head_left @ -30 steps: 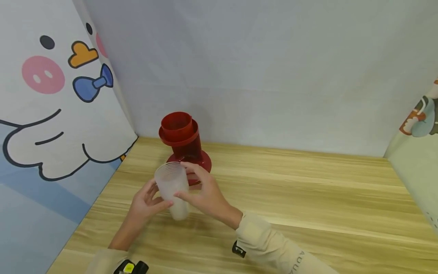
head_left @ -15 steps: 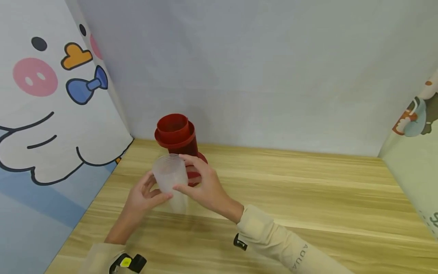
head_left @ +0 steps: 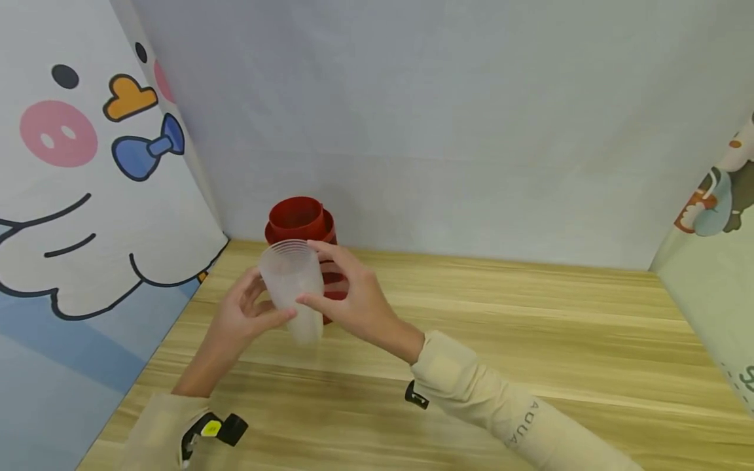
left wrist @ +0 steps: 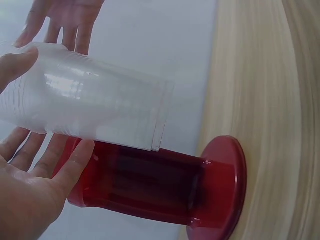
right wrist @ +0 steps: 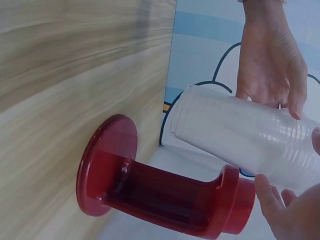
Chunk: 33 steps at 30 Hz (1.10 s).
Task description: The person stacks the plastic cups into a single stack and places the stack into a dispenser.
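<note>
A stack of clear plastic cups (head_left: 292, 281), nested and mouth up, is held above the table between both hands. My left hand (head_left: 241, 314) grips its left side, thumb in front and fingers behind. On the other side my right hand (head_left: 353, 297) grips it, with fingers near the rim and the thumb lower down. Behind the stack stands a red cup holder (head_left: 298, 219), partly hidden by the cups in the head view. Its round base (right wrist: 107, 165) and open-fronted column (left wrist: 145, 182) show in the wrist views, with the cups raised off the table beside it.
The wood-grain table (head_left: 501, 340) runs back to a pale grey wall cloth (head_left: 442, 131). A cartoon-printed panel (head_left: 76, 216) closes the left side, close to the holder. Another printed panel (head_left: 718, 275) stands at the right.
Both hands have lifted the cup stack upward and toward the red holder, covering more of it in the head view. The holder stays standing on the table.
</note>
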{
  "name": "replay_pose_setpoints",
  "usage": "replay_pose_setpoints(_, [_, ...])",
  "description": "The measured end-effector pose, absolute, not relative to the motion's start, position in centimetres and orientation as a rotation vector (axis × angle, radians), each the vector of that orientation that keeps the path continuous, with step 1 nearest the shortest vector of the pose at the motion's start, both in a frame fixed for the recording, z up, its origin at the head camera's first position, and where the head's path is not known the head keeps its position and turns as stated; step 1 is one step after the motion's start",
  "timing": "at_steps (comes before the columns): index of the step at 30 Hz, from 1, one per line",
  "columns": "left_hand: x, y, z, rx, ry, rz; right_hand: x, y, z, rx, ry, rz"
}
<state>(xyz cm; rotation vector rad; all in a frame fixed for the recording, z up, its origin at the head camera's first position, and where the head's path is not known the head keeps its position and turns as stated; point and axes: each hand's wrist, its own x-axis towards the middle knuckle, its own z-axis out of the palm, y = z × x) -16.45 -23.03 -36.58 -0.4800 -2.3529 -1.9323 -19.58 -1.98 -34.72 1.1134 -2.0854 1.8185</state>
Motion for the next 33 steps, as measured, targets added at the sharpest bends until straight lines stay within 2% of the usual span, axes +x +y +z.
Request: replay_pose_setpoints(33, [-19.8, -21.9, -30.7, -0.597, -2.171, -1.885, -22.4, -1.8, -28.4, 1.107, -2.036, 1.677])
